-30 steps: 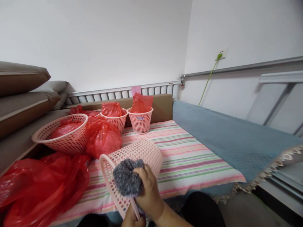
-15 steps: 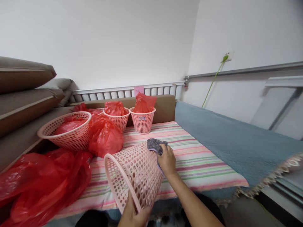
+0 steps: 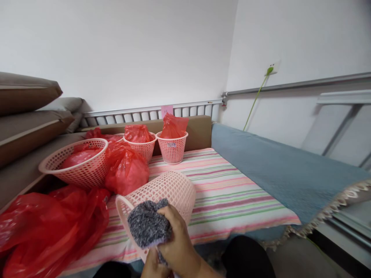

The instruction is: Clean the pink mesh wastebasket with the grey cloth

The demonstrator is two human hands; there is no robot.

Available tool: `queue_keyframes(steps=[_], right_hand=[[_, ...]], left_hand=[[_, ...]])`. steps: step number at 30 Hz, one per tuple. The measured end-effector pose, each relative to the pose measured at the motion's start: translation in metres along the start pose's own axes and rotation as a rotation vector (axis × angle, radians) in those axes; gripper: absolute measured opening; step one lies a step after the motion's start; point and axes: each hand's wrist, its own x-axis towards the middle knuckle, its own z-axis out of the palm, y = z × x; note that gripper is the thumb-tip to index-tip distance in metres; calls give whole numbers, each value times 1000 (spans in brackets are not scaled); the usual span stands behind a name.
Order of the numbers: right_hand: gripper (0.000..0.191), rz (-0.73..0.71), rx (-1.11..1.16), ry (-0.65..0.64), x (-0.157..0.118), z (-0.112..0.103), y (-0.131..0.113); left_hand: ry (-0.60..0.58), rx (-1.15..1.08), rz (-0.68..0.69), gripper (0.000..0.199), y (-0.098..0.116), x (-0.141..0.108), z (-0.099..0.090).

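Note:
A pink perforated plastic basket [image 3: 176, 189] lies tilted on its side in front of me, its mouth facing left and its base to the right. My left hand [image 3: 155, 265] is closed at the lower part of its rim, partly cut off by the bottom edge of the view. My right hand [image 3: 178, 239] grips a bunched grey fluffy cloth [image 3: 149, 224] over the near side of the basket, close to the rim. The two hands are almost touching, and the cloth hides part of the basket's mouth.
Other pink baskets [image 3: 173, 152] with red plastic bags stand along the back. A full red bag [image 3: 127, 170] and a loose red bag [image 3: 55, 227] lie left. Beneath is a striped cloth [image 3: 232, 200]; grey cushions [image 3: 29, 123] are stacked left, a blue-covered backrest [image 3: 275, 154] right.
My right hand has moved with the cloth from the basket's base end down and left to near its rim, beside my left hand. The basket has shifted slightly left.

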Motion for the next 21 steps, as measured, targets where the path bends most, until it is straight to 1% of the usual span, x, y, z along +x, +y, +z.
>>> queue_keyframes(steps=[2,3,4,5,7,10,12,13,15,17,19,21], right_hand=[[43,-25,-86,1,4,-2,6],[44,-37,-160,8,10,-5,15],[45,-43,-251,18,17,-8,26],[44,-40,-351,34,26,-13,38],[40,1,-545,93,45,-27,67],[32,133,-765,203,70,-54,108],[32,206,-846,254,79,-69,125],[32,227,-860,271,81,-73,130],[32,241,-826,281,79,-73,128],[33,221,-706,260,69,-61,111],[35,177,-532,205,54,-41,81],[39,114,-358,115,35,-18,45]], left_hand=[[69,-9,77,30,-4,0,1],[90,-52,118,35,-5,-1,3],[87,-100,140,41,-6,-3,5],[60,-139,139,47,-6,-5,7],[-30,-185,91,56,-6,-10,11],[-141,-229,22,66,-5,-15,11],[-182,-269,-16,66,-4,-14,11],[-197,-288,-34,65,-3,-13,10],[-225,-310,-58,64,-1,-11,11],[-241,-301,-49,63,1,-10,10],[-230,-255,-7,59,5,-12,8],[-207,-202,29,49,8,-16,3]])
